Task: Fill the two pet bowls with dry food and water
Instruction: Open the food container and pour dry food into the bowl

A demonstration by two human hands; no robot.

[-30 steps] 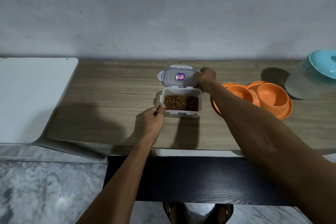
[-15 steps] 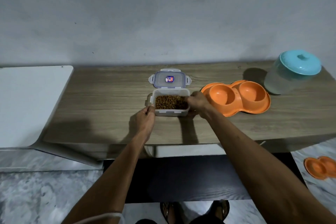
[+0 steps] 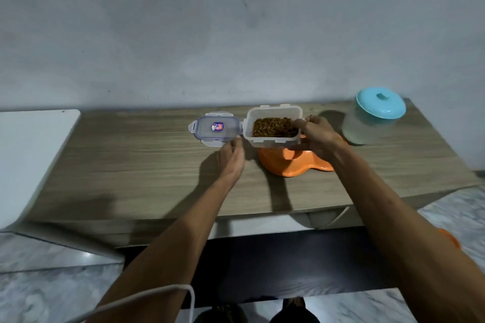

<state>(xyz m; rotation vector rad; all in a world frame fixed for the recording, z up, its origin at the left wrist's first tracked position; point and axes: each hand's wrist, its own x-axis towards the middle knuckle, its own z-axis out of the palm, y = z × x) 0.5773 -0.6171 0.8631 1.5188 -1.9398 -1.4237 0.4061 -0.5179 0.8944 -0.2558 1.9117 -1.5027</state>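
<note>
- Above the orange double pet bowl (image 3: 283, 164), the right hand (image 3: 319, 139) curls its fingers round the clear rectangular container of brown kibble (image 3: 273, 139).
- The left hand (image 3: 232, 160) lies beside the clear lid (image 3: 216, 127), fingers relaxed.
- Step, likely: pouring food. Next, tilt gently over one well.

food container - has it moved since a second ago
Yes. The container, gripped by the right hand, went from in front of the lid to the lid's right, above the orange bowls.
</note>
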